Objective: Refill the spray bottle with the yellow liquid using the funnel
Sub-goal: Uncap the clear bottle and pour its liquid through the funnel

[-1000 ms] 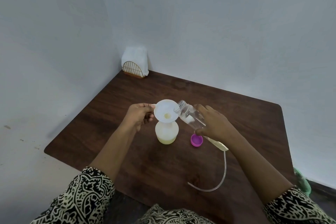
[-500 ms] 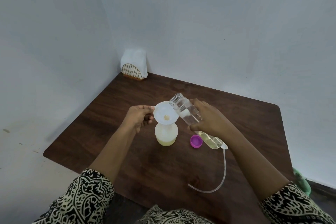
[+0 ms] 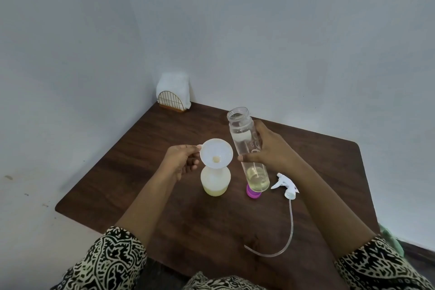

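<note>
Tipped back upright: tall clear plastic bottle [image 3: 242, 134], right hand [image 3: 270, 150] gripping. Left hand [image 3: 181, 160] pinching white funnel [image 3: 216, 152]. Pour seemingly done; funnel off next.

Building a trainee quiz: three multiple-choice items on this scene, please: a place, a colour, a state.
1. The spray head lies: A. on the table, right of the clear bottle B. on a bottle C. in a hand
2. The loose cap is: A. white B. purple C. green
3. The right hand holds the clear bottle: A. inverted B. flat C. near upright
Answers: 1A, tube trailing over the table; 2B, purple at the bottle's base; 3C, mouth up, liquid at bottom.
</note>
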Demonstrator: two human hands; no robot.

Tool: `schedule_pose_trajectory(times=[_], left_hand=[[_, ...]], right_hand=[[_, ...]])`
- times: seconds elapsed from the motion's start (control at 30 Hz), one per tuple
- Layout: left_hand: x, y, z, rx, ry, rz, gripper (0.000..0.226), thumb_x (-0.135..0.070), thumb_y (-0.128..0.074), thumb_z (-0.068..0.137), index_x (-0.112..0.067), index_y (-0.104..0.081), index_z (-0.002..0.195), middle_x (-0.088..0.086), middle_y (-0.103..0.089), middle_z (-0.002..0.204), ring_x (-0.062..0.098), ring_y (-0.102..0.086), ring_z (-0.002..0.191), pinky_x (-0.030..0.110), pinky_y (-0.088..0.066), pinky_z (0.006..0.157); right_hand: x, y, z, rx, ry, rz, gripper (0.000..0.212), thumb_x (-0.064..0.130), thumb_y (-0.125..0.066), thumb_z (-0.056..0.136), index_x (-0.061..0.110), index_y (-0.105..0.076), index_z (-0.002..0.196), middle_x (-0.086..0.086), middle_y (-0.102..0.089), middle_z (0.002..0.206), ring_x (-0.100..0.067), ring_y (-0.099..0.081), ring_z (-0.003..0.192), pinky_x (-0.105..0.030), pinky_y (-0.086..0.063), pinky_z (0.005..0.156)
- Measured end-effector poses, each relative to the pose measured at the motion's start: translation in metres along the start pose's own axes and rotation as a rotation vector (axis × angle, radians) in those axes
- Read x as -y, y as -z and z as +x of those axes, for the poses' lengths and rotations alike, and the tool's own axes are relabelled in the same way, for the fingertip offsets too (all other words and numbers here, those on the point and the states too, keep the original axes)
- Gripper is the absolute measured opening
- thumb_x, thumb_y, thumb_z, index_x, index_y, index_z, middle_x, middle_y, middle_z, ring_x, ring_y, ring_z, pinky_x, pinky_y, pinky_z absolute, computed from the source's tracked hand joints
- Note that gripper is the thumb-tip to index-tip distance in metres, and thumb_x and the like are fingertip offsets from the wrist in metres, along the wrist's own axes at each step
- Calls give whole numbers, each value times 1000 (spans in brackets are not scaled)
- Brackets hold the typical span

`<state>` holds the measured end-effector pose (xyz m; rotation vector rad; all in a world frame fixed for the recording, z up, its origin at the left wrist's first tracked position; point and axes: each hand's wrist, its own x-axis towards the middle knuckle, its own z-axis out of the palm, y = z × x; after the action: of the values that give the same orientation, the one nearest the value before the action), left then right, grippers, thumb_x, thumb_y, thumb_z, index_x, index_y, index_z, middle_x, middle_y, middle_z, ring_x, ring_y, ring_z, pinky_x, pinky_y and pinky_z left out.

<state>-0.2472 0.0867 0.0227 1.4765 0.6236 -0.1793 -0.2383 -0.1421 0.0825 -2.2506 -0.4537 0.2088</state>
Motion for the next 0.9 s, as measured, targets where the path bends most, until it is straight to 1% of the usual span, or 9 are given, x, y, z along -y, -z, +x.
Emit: schedule_pose_trajectory(times=[0.1, 0.23, 0.43, 0.53, 0.6, 0.67, 0.73, 0.8, 0.9], left_hand=[[-2, 0, -4, 2, 8, 9, 12, -15, -65, 90, -3, -68, 91, 6, -60, 69, 12, -52, 52, 22, -47, 45], [-3, 0, -8, 15, 7, 16, 13, -15, -63, 91, -4, -67, 97, 7, -61, 75, 12, -52, 53, 22, -46, 44], [-2, 2, -11, 11, -21, 53, 15, -21, -64, 91, -9, -68, 99, 5, -65, 80, 12, -54, 55, 23, -44, 47], [-1, 1, -14, -35, -57, 87, 20, -31, -63, 91, -13, -66, 101, 3, -66, 87, 13, -58, 65, 23, -45, 51], [-1, -1, -19, -142, -186, 151, 28, -37, -63, 90, -19, -60, 111, -2, -63, 100, 14, -60, 84, 23, -46, 59], [-7, -1, -27, -176, -426, 188, 39, -39, -66, 87, -29, -52, 122, -7, -58, 111, 11, -58, 101, 20, -45, 69], [-20, -4, -39, -73, -628, 223, 54, -37, -71, 82, -38, -44, 129, -12, -54, 117, 3, -54, 109, 14, -42, 78], [-36, -10, -51, 54, -747, 299, 74, -36, -77, 77, -43, -34, 137, -20, -51, 123, -5, -49, 114, 9, -40, 83], [-53, -21, -58, 159, -821, 307, 91, -28, -81, 75, -40, -25, 145, -20, -55, 125, -3, -54, 116, 16, -45, 93]], right_hand=[[3, 3, 2, -22, -12, 106, 63, 24, -82, 69, 26, -43, 119, 15, -62, 107, 0, -60, 96, -20, -47, 81], [8, 9, 7, -62, 2, 152, 61, 22, -81, 70, 24, -43, 117, 11, -63, 107, -3, -62, 95, -23, -46, 79], [21, 25, 15, -166, 49, 212, 68, 39, -84, 64, 27, -44, 118, 9, -62, 113, -12, -63, 102, -35, -52, 89], [34, 29, 18, -208, 69, 244, 67, 37, -83, 66, 27, -45, 120, 10, -61, 112, -9, -62, 99, -27, -52, 83], [42, 29, 20, -221, 77, 241, 65, 37, -82, 68, 27, -45, 120, 11, -61, 110, -4, -61, 96, -19, -48, 76], [51, 28, 22, -224, 83, 229, 63, 37, -82, 68, 28, -45, 118, 16, -60, 106, 1, -60, 93, -14, -45, 72], [58, 24, 24, -215, 93, 213, 60, 37, -82, 68, 29, -45, 114, 21, -59, 101, 4, -59, 91, -12, -45, 70], [66, 20, 27, -214, 107, 221, 59, 36, -83, 67, 30, -47, 112, 21, -61, 100, 2, -61, 89, -17, -49, 73], [78, 11, 30, -207, 130, 268, 58, 35, -85, 65, 31, -49, 110, 17, -65, 98, 2, -64, 84, -20, -53, 73]])
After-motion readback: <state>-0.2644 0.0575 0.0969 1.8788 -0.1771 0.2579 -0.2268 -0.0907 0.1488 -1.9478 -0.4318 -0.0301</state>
